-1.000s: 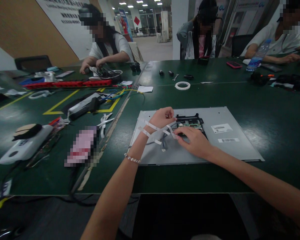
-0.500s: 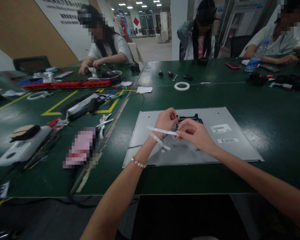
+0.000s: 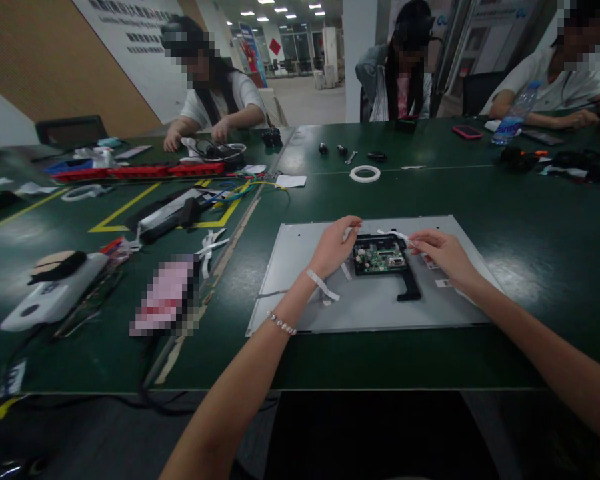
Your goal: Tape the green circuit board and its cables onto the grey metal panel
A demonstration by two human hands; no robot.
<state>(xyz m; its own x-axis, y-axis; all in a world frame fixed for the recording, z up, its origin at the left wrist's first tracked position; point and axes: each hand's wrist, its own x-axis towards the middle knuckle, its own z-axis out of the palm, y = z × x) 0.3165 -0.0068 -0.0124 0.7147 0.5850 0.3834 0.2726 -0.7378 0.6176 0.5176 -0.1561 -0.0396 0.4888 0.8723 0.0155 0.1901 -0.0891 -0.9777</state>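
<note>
A grey flat panel (image 3: 290, 293) lies in front of me, with a black bracket (image 3: 411, 283) around a green circuit board (image 3: 380, 257) on it. My right hand (image 3: 443, 257) pinches one end of a short white tape strip (image 3: 394, 234) over the bracket's upper right corner. At the board's upper left corner is my left hand (image 3: 334, 247), fingers bent and slightly apart from the thumb, with nothing visible between them. Another white tape strip (image 3: 323, 285) is stuck to my left wrist, its end hanging loose. A grey cable (image 3: 273, 293) runs under that forearm.
Beyond the panel lies a white tape roll (image 3: 365, 174), with a small wrench (image 3: 351, 158) behind it. To the left are a pouch-like pink item (image 3: 165, 293), a white device (image 3: 55, 293) and cables. Co-workers sit across the table; a water bottle (image 3: 515, 120) stands at right.
My right hand has moved right and away with the tape strip, clear of my left wrist, uncovering the circuit board. My left hand's fingers have loosened from a pinch.
</note>
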